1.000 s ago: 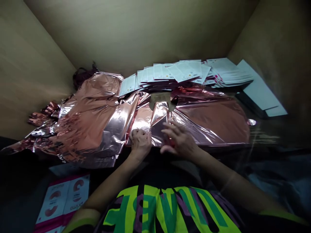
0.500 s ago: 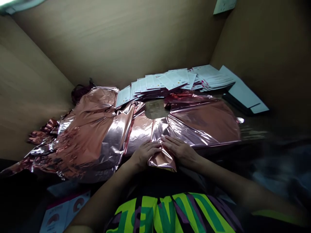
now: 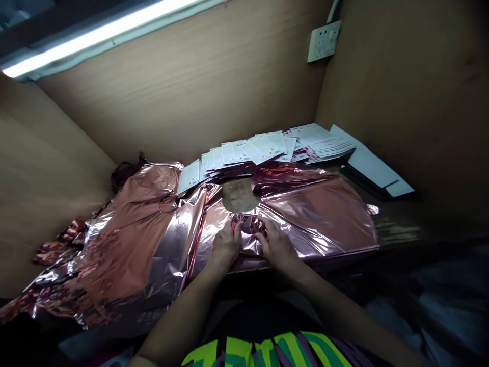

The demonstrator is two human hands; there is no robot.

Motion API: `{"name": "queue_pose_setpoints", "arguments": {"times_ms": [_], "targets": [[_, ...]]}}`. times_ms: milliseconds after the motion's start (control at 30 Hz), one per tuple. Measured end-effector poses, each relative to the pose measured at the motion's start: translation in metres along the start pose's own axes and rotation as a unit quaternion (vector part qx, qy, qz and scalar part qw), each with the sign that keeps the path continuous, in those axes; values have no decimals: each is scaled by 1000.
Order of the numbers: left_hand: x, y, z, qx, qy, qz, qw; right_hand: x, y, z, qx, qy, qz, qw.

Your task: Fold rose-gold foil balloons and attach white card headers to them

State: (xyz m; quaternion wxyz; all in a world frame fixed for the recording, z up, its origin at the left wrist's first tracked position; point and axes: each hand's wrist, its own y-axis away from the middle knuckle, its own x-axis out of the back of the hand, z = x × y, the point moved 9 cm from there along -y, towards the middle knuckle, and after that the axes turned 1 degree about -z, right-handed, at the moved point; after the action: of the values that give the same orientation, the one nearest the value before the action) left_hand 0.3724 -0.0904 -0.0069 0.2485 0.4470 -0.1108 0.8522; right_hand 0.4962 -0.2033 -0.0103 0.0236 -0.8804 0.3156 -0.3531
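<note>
Shiny rose-gold foil balloons lie flat over the tabletop, one with a curved cutout in the middle. At the near edge of that cutout, my left hand pinches a gathered, crumpled bit of the foil between thumb and fingers. Close beside it, my right hand grips the other side of the same gathered part, fingers curled. A larger pile of foil balloons spreads out to the left, wrinkled, its far end bunched up.
White printed packets lie fanned along the back wall. A long white card piece rests at the right. Wooden partitions enclose the table on three sides. A lit tube lamp and a power socket are above.
My hands have gone from lying flat on the folded foil to pinching it nearer the cutout. The flap that hung toward me is drawn up. The camera view has tilted upward.
</note>
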Motion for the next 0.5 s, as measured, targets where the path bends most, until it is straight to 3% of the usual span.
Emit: {"name": "queue_pose_setpoints", "arguments": {"times_ms": [200,333,400,500], "targets": [[-4,-2,1,19,-122,-30,992,-9,-12,-13,-35,163,-104,980],[-13,-12,7,10,-172,-55,984,-21,-28,-35,57,222,-128,965],[-15,-12,8,12,-189,-67,980,-37,-28,-33,87,209,-171,959],[-5,-1,5,22,-209,-54,976,-45,-26,-10,45,211,-188,958]]}}
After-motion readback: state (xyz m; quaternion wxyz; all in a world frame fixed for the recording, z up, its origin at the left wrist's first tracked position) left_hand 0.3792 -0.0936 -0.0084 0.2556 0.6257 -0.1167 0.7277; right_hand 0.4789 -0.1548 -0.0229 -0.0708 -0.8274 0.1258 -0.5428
